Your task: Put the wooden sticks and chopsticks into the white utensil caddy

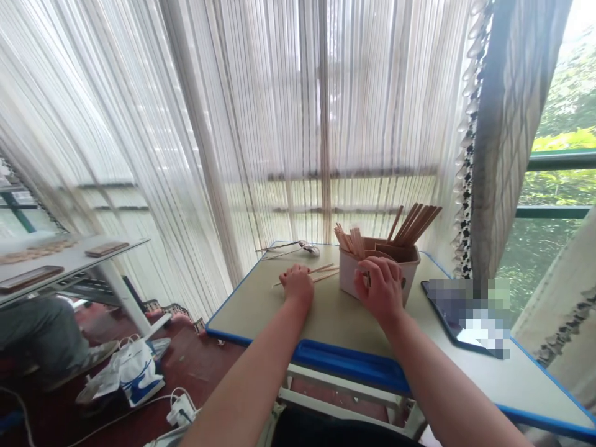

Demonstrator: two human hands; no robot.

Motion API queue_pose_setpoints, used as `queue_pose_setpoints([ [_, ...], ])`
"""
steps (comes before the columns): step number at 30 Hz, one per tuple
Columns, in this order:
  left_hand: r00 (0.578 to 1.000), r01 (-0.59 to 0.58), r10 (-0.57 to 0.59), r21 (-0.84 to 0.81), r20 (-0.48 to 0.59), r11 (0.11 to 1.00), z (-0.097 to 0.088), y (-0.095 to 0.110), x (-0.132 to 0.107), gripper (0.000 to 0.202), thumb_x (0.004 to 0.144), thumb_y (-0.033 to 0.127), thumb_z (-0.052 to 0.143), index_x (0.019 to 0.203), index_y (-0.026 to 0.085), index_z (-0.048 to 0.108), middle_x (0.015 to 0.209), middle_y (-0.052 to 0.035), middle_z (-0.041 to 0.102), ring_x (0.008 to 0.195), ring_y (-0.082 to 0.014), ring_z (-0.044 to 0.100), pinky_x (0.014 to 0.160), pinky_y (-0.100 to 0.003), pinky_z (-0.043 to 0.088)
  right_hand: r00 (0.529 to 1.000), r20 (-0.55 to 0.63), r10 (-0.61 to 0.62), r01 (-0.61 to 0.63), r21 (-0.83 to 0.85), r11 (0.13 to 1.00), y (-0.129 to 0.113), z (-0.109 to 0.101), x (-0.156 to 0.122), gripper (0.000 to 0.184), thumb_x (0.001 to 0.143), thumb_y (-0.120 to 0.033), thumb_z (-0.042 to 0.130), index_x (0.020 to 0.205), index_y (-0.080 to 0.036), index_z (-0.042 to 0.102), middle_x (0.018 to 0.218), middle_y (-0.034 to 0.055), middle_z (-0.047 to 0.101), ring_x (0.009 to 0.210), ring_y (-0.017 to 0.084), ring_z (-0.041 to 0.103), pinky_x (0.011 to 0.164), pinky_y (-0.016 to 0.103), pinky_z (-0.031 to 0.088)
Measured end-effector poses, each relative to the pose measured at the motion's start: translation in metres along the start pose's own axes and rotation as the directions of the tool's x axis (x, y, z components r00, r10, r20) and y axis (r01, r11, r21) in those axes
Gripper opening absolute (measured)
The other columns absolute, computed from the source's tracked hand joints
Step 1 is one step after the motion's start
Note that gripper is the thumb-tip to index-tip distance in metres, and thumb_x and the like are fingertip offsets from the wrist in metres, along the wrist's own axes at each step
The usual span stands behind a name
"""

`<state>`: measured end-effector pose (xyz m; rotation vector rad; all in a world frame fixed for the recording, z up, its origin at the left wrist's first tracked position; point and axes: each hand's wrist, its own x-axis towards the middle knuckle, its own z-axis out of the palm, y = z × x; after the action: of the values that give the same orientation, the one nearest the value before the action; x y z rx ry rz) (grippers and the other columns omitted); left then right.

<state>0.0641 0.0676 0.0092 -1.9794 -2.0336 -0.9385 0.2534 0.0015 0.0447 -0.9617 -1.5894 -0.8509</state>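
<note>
My left hand (297,283) rests low over the table with its fingers curled round light wooden chopsticks (325,270), whose ends stick out on both sides. My right hand (380,287) is in front of a pale, divided utensil holder (345,272). Its fingers and thumb curl into a ring; a small dark shape shows in the gap, and I cannot make out what it is. Light wooden sticks (350,241) stand in the holder's left part, and darker brown chopsticks (416,225) lean to the right in the back part.
Metal spoons (310,248) and thin utensils lie at the table's far left. A tablet (459,323) is on the right. The table (261,313) has a blue edge. Sheer curtains (261,124) hang behind. To the left are another table (116,248), a person's leg, bags (139,372) and cables.
</note>
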Motion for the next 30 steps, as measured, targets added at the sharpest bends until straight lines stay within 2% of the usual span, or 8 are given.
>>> queue_pose_setpoints([
  [4, 0.986, -0.028, 0.016, -0.071, -0.167, 0.997, -0.011, 0.002, -0.002, 0.023, 0.082, 0.016, 0.045, 0.094, 0.022, 0.063, 0.097, -0.0074, 0.060, 0.092, -0.0224, 0.052, 0.083, -0.039, 0.032, 0.997, 0.054, -0.061, 0.058, 0.059, 0.997, -0.004, 0.000, -0.001, 0.018, 0.075, -0.018, 0.060, 0.092, -0.018, 0.055, 0.091, 0.0064, 0.062, 0.093, 0.022, 0.050, 0.086, 0.038, 0.039],
  [9, 0.930, -0.236, 0.173, -0.168, -0.325, 0.957, -0.024, 0.004, -0.007, 0.021, 0.086, 0.018, 0.040, 0.098, 0.020, 0.058, 0.098, -0.0074, 0.059, 0.097, -0.0202, 0.052, 0.087, -0.035, 0.035, 0.985, 0.162, -0.056, 0.028, 0.169, 0.985, -0.009, -0.002, -0.001, 0.003, 0.078, -0.019, 0.056, 0.081, -0.018, 0.057, 0.079, 0.0038, 0.059, 0.078, 0.017, 0.052, 0.078, 0.032, 0.042],
  [12, 0.917, -0.257, 0.173, -0.199, -0.359, 0.946, -0.027, 0.003, -0.008, 0.021, 0.087, 0.017, 0.037, 0.097, 0.018, 0.055, 0.099, -0.0098, 0.058, 0.101, -0.0206, 0.050, 0.090, -0.035, 0.036, 0.985, 0.173, -0.010, -0.024, 0.189, 0.982, -0.011, -0.004, -0.001, 0.005, 0.080, -0.020, 0.053, 0.079, -0.018, 0.057, 0.078, 0.0038, 0.058, 0.075, 0.015, 0.053, 0.074, 0.029, 0.043],
  [16, 0.920, -0.202, 0.102, -0.235, -0.380, 0.951, -0.027, 0.002, -0.008, 0.019, 0.088, 0.017, 0.035, 0.096, 0.019, 0.052, 0.101, -0.0110, 0.056, 0.102, -0.0211, 0.050, 0.090, -0.036, 0.038, 0.976, 0.219, 0.012, -0.053, 0.184, 0.981, -0.011, -0.003, -0.002, 0.009, 0.082, -0.022, 0.051, 0.084, -0.018, 0.058, 0.079, 0.0033, 0.060, 0.069, 0.013, 0.055, 0.065, 0.024, 0.043],
  [18, 0.905, -0.230, 0.115, -0.243, -0.409, 0.942, -0.026, 0.003, -0.009, 0.018, 0.088, 0.018, 0.034, 0.096, 0.018, 0.050, 0.100, -0.0116, 0.056, 0.100, -0.0210, 0.050, 0.090, -0.036, 0.039, 0.972, 0.236, 0.009, -0.056, 0.193, 0.980, -0.011, -0.003, -0.002, 0.011, 0.082, -0.023, 0.051, 0.087, -0.017, 0.059, 0.078, 0.0028, 0.060, 0.066, 0.012, 0.055, 0.062, 0.023, 0.042],
  [21, 0.865, -0.376, 0.250, -0.230, -0.436, 0.898, -0.023, 0.006, -0.012, 0.015, 0.088, 0.018, 0.036, 0.094, 0.017, 0.049, 0.096, -0.0115, 0.056, 0.097, -0.0200, 0.050, 0.089, -0.035, 0.040, 0.967, 0.252, 0.044, -0.103, 0.226, 0.969, -0.012, -0.001, -0.003, 0.017, 0.083, -0.025, 0.051, 0.096, -0.017, 0.059, 0.078, 0.0026, 0.061, 0.062, 0.011, 0.055, 0.060, 0.023, 0.043],
  [25, 0.803, -0.538, 0.437, -0.178, -0.404, 0.824, -0.018, 0.009, -0.017, 0.013, 0.088, 0.018, 0.038, 0.093, 0.018, 0.050, 0.097, -0.0105, 0.056, 0.096, -0.0193, 0.051, 0.087, -0.034, 0.041, 0.950, 0.274, 0.150, -0.225, 0.267, 0.937, -0.019, 0.000, -0.005, 0.025, 0.086, -0.029, 0.048, 0.105, -0.016, 0.057, 0.078, 0.0031, 0.062, 0.062, 0.012, 0.056, 0.063, 0.024, 0.044],
  [30, 0.709, -0.675, 0.610, -0.092, -0.354, 0.732, -0.013, 0.013, -0.022, 0.016, 0.089, 0.017, 0.039, 0.097, 0.018, 0.052, 0.098, -0.0094, 0.057, 0.095, -0.0192, 0.052, 0.087, -0.035, 0.042, 0.908, 0.244, 0.340, -0.385, 0.172, 0.907, -0.025, 0.005, -0.007, 0.027, 0.088, -0.038, 0.045, 0.082, -0.017, 0.060, 0.070, 0.0034, 0.062, 0.063, 0.015, 0.055, 0.062, 0.026, 0.041],
])
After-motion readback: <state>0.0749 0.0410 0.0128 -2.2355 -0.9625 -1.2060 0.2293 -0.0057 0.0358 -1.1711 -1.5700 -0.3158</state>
